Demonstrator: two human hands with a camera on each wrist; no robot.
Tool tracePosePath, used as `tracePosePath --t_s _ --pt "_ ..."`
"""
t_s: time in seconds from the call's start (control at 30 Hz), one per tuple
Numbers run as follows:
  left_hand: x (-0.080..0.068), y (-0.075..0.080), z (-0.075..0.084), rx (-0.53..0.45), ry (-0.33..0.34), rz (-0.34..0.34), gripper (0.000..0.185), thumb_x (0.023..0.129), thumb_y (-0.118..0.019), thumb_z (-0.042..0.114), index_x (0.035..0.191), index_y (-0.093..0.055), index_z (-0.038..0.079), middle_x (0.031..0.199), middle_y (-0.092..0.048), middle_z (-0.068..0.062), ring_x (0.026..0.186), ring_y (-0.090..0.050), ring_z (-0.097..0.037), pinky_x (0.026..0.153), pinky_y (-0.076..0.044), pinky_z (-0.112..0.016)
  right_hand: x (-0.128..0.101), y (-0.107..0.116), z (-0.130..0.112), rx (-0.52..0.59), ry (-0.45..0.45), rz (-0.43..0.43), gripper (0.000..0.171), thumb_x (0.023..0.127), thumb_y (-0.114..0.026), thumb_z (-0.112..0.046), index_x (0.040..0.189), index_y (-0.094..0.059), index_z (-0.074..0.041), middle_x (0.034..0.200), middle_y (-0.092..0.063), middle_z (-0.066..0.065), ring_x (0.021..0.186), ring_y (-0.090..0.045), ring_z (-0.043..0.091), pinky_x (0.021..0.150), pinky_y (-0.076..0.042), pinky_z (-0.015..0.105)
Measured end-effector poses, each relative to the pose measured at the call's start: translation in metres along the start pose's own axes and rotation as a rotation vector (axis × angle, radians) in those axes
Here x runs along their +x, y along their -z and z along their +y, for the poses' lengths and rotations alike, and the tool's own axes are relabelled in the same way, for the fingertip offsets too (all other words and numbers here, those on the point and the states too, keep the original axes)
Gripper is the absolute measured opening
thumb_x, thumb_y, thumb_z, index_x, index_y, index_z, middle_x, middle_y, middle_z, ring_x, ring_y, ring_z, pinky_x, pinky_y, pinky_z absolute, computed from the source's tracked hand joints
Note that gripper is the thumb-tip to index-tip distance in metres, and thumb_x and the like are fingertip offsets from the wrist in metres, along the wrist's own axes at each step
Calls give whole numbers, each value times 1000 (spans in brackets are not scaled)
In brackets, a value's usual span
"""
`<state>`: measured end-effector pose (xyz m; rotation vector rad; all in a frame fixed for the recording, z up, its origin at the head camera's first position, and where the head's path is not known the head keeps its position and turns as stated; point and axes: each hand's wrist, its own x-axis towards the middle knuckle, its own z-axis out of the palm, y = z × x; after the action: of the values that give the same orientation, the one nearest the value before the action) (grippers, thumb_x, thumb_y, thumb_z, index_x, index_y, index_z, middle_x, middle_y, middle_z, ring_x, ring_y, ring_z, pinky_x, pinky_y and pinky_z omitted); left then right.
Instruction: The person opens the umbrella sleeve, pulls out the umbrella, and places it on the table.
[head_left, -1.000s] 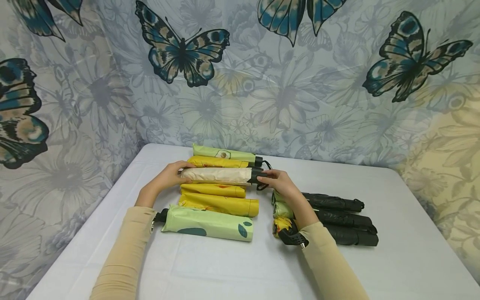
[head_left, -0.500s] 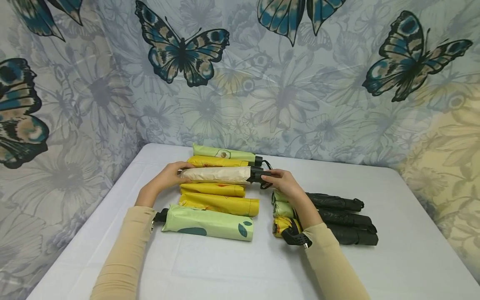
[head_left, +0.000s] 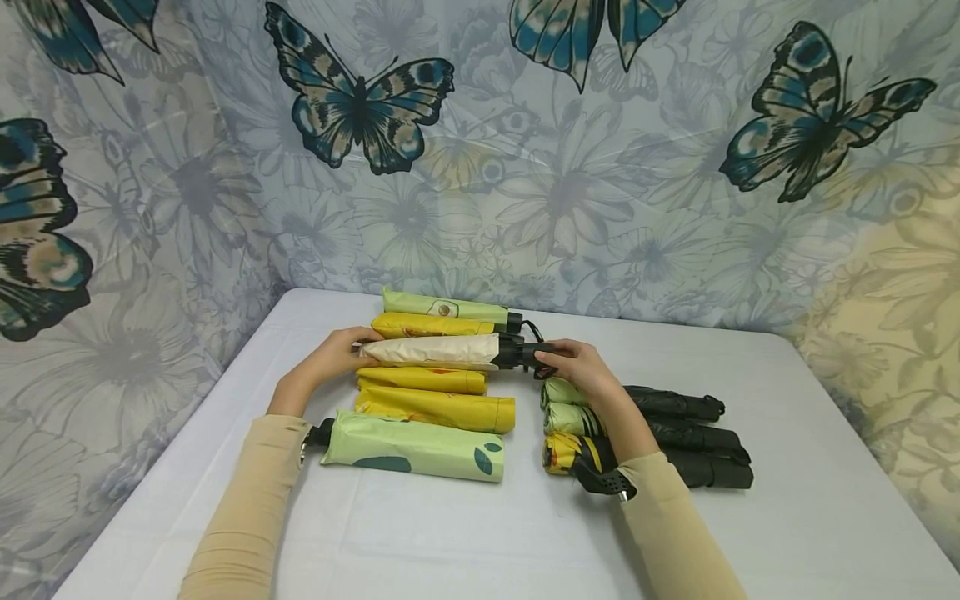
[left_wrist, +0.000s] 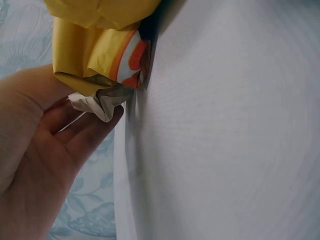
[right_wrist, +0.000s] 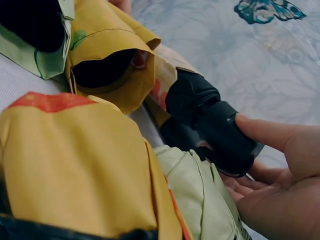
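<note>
The cream umbrella [head_left: 431, 352] lies across the far middle of the white table [head_left: 787, 467], third in a row of folded umbrellas, between a yellow umbrella [head_left: 431, 325] behind it and another yellow umbrella [head_left: 423, 381] in front. The left hand [head_left: 330, 360] holds its fabric tip, with the fingers [left_wrist: 92, 131] curled under the crumpled cream end. The right hand [head_left: 581, 371] grips the black handle [head_left: 525, 354]; in the right wrist view the fingers [right_wrist: 265, 132] wrap around the handle's end. The row sits close to the back wall cloth [head_left: 480, 167]. To the right, three black umbrellas [head_left: 690, 437] lie just beside the right forearm, well apart from the table's right edge. The near part of the table, in front of the green umbrella [head_left: 412, 446], is bare cloth up to the front edge.
</note>
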<state>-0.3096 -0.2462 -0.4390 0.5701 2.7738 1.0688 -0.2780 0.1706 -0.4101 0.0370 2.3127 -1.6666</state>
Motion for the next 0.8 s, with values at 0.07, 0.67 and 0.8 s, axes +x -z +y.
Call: tracePosePath --t_s 0.07,0.67,0.8 --pt "0 0 0 0 7 -3 39 87 -72 7 125 -62 2 130 -60 -20 126 -52 -38 107 -45 -53 -2 1 0 -17 -3 5 63 96 -63 -34 146 -41 -3 136 -55 21 96 -68 18 107 -47 43" --pt "0 -1 2 7 24 -16 38 89 -70 8 126 -62 2 132 -59 -21 128 -51 -38 108 -45 -52 -12 30 8 -3 -37 26 73 95 -62 -39 151 -32 -4 152 -38 20 123 -54 36 116 -35 51" --pt "0 -1 3 1 34 -15 38 90 -69 7 126 -62 2 132 -59 -20 129 -50 -38 108 -45 -51 -16 39 10 -9 -20 30 77 95 -62 -41 152 -29 -2 155 -33 22 118 -58 32 116 -35 51"
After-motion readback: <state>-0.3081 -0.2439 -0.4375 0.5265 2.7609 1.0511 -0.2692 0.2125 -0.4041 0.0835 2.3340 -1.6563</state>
